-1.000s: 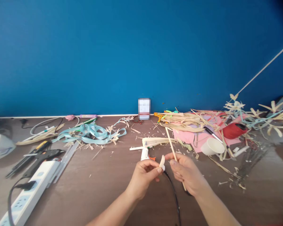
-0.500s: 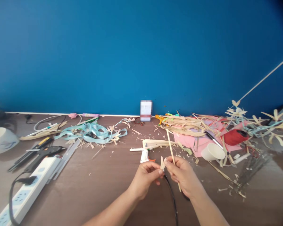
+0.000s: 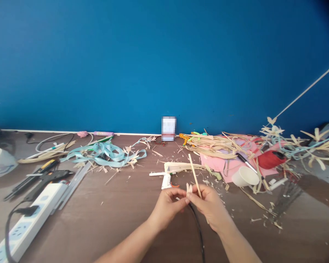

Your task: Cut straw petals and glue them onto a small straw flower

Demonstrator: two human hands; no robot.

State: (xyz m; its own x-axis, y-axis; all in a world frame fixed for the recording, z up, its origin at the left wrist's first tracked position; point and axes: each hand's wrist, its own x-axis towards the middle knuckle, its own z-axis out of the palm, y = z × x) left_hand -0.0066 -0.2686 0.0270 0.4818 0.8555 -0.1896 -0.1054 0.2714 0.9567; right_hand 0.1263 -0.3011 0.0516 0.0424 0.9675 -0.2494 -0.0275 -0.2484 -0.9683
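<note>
Between my fingertips is a small pale petal-like piece (image 3: 189, 189), split into narrow tips that point up. My left hand (image 3: 170, 204) pinches it from the left, thumb against fingers. My right hand (image 3: 210, 204) has its thumb and fingertip on the same piece, and also keeps a thin pale stick (image 3: 194, 171) clamped upright, its lower end showing below the palm. Just beyond my hands lies a white glue gun (image 3: 166, 180) with an orange trigger, its black cord (image 3: 199, 226) running toward me under my hands.
On the left are a white power strip (image 3: 30, 223), a black glue gun (image 3: 48, 179) and blue ribbon (image 3: 106, 153). At right lie dried husk strips (image 3: 214, 146), pink paper (image 3: 222, 168), a white cup (image 3: 245, 176) and a red thread spool (image 3: 271, 159). A small upright screen (image 3: 169, 128) leans on the blue wall.
My right hand has closed in on my left, so both sets of fingertips now meet at the small piece. The stick has shifted slightly left and down with my right hand.
</note>
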